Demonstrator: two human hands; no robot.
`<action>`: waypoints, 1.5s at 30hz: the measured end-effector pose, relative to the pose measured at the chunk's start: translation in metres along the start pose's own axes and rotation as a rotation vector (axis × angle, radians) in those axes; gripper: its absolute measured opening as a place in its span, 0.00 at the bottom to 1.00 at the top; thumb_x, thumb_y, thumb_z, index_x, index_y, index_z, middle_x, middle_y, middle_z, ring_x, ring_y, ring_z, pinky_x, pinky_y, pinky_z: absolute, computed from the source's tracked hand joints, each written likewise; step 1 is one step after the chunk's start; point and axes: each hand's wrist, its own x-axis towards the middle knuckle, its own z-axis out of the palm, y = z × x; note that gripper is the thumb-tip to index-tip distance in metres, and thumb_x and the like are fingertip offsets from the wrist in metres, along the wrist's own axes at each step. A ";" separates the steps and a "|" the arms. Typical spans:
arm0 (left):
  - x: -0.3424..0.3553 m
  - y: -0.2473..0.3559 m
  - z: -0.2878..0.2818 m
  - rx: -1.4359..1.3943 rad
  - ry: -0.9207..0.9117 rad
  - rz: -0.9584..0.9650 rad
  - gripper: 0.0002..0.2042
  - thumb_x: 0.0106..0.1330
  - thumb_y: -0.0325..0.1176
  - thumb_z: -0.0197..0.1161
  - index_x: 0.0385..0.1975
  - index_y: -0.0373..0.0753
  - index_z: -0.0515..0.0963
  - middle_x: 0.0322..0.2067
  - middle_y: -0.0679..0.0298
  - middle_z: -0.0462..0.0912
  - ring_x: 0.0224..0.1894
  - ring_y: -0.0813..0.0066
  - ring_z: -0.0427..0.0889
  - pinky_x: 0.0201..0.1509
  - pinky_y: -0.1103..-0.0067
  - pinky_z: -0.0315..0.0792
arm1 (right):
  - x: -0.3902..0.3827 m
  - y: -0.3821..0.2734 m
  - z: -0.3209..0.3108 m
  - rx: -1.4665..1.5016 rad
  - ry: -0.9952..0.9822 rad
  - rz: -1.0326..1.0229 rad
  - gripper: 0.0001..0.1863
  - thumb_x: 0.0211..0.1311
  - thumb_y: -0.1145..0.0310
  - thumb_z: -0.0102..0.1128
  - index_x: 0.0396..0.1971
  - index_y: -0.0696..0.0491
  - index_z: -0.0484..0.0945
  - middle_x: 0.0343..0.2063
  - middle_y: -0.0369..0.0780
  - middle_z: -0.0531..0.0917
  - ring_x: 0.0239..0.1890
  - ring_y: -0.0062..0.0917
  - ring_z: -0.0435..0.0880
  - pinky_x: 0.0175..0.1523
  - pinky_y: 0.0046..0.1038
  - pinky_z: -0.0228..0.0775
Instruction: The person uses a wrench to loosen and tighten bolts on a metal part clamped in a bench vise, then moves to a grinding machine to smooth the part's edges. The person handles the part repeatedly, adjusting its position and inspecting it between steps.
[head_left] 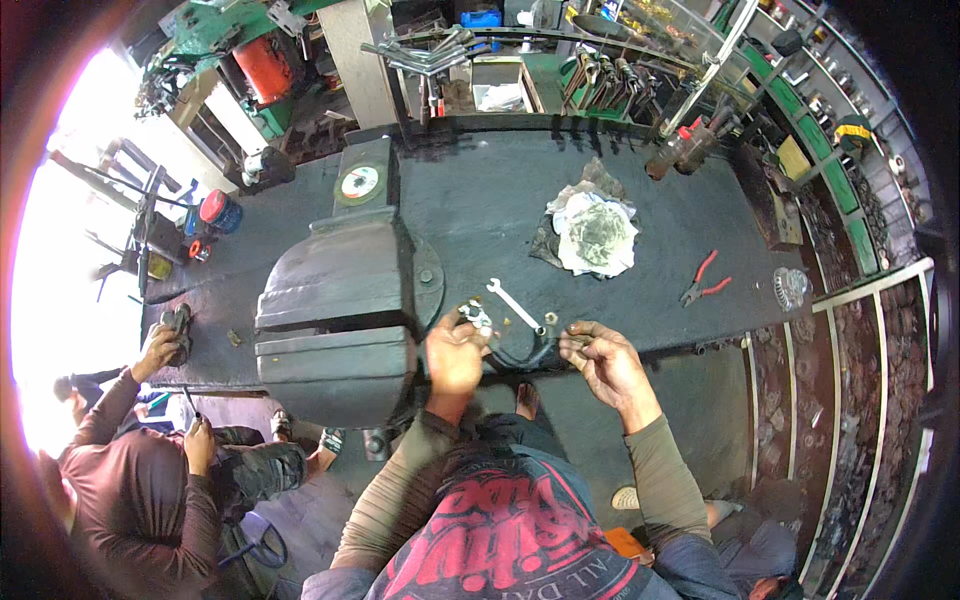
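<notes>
My left hand [456, 358] is closed around a small shiny metal part [474, 316], beside the big bench vise. My right hand [606, 366] is at the front edge of the bench with thumb and fingers pinched together; whatever lies between them is too small to make out. Between the hands curves a short black hose [522, 360], with a metal fitting [551, 318] at its upper right end. Whether its other end joins the part in my left hand is hidden. An open-end wrench [515, 305] lies on the bench just beyond.
A vise [335, 290] stands left of my hands on the dark bench [470, 200]. Farther off lie a crumpled white cloth [595, 233], red-handled pliers [707, 278] and a clear glass-like dish [791, 288]. At left, a co-worker [140, 490] has one hand on the bench.
</notes>
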 end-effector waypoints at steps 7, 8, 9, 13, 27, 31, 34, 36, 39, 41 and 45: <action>0.043 -0.028 0.006 0.106 0.139 -0.065 0.19 0.70 0.21 0.58 0.61 0.28 0.74 0.41 0.61 0.86 0.36 0.77 0.83 0.36 0.82 0.73 | 0.057 -0.031 -0.026 0.046 -0.259 0.124 0.17 0.70 0.82 0.47 0.56 0.71 0.72 0.52 0.57 0.81 0.56 0.42 0.84 0.65 0.36 0.77; 0.047 -0.031 0.007 0.087 0.156 -0.050 0.18 0.71 0.23 0.56 0.59 0.29 0.76 0.41 0.62 0.85 0.37 0.78 0.82 0.38 0.83 0.73 | 0.065 -0.032 -0.027 0.026 -0.264 0.148 0.17 0.71 0.82 0.49 0.56 0.70 0.72 0.52 0.56 0.82 0.54 0.41 0.84 0.64 0.36 0.78; 0.049 -0.035 0.006 0.100 0.171 -0.050 0.19 0.70 0.22 0.57 0.60 0.29 0.74 0.41 0.62 0.85 0.38 0.78 0.82 0.40 0.82 0.74 | 0.071 -0.031 -0.027 0.030 -0.309 0.167 0.16 0.71 0.81 0.51 0.56 0.70 0.72 0.51 0.55 0.82 0.53 0.41 0.85 0.62 0.35 0.79; 0.053 -0.044 0.003 0.041 0.132 0.008 0.21 0.70 0.20 0.58 0.63 0.30 0.72 0.40 0.63 0.84 0.39 0.78 0.82 0.41 0.82 0.74 | 0.096 -0.019 -0.025 -0.169 -0.203 0.205 0.12 0.71 0.81 0.55 0.52 0.67 0.76 0.46 0.52 0.85 0.45 0.36 0.88 0.52 0.29 0.85; 0.069 -0.069 -0.017 -0.028 0.019 0.010 0.24 0.65 0.17 0.57 0.64 0.31 0.72 0.45 0.61 0.85 0.44 0.76 0.85 0.46 0.82 0.77 | 0.129 0.034 0.020 -0.478 -0.095 0.176 0.07 0.68 0.83 0.54 0.44 0.66 0.77 0.35 0.47 0.86 0.32 0.28 0.86 0.37 0.26 0.82; 0.066 -0.065 -0.013 -0.055 0.120 -0.027 0.26 0.64 0.16 0.60 0.65 0.29 0.71 0.45 0.60 0.86 0.41 0.76 0.85 0.44 0.82 0.78 | 0.135 0.048 0.031 -0.615 -0.063 0.065 0.06 0.67 0.83 0.54 0.41 0.66 0.79 0.31 0.42 0.86 0.28 0.21 0.83 0.35 0.23 0.78; 0.063 -0.060 -0.012 -0.174 0.074 -0.014 0.26 0.63 0.13 0.59 0.63 0.25 0.71 0.45 0.58 0.86 0.42 0.77 0.84 0.45 0.83 0.76 | 0.138 0.055 0.040 -0.783 -0.033 0.003 0.08 0.64 0.84 0.56 0.40 0.65 0.82 0.27 0.38 0.85 0.28 0.18 0.82 0.34 0.22 0.76; 0.062 -0.058 -0.012 -0.188 0.028 -0.002 0.25 0.64 0.13 0.58 0.64 0.23 0.69 0.47 0.55 0.85 0.43 0.76 0.84 0.47 0.84 0.76 | 0.139 0.057 0.044 -0.837 -0.045 -0.042 0.07 0.64 0.84 0.58 0.39 0.65 0.83 0.28 0.38 0.85 0.27 0.18 0.81 0.35 0.22 0.75; 0.063 -0.060 -0.011 -0.246 0.002 0.041 0.26 0.66 0.13 0.57 0.66 0.22 0.66 0.48 0.54 0.85 0.44 0.74 0.84 0.48 0.82 0.76 | 0.139 0.058 0.047 -0.856 -0.051 -0.108 0.07 0.63 0.84 0.60 0.38 0.64 0.84 0.28 0.37 0.85 0.27 0.17 0.80 0.35 0.21 0.74; 0.064 -0.062 -0.011 -0.208 0.014 0.041 0.28 0.67 0.13 0.57 0.68 0.21 0.62 0.49 0.52 0.84 0.45 0.74 0.85 0.48 0.82 0.77 | 0.138 0.059 0.046 -0.860 -0.043 -0.136 0.07 0.62 0.83 0.61 0.38 0.63 0.85 0.28 0.36 0.85 0.29 0.17 0.80 0.36 0.21 0.73; 0.065 -0.064 -0.010 -0.245 0.019 0.057 0.29 0.67 0.13 0.58 0.69 0.21 0.61 0.49 0.51 0.85 0.45 0.73 0.85 0.47 0.82 0.78 | 0.138 0.061 0.043 -0.863 -0.056 -0.192 0.08 0.60 0.81 0.64 0.39 0.62 0.86 0.31 0.38 0.86 0.32 0.17 0.81 0.38 0.24 0.73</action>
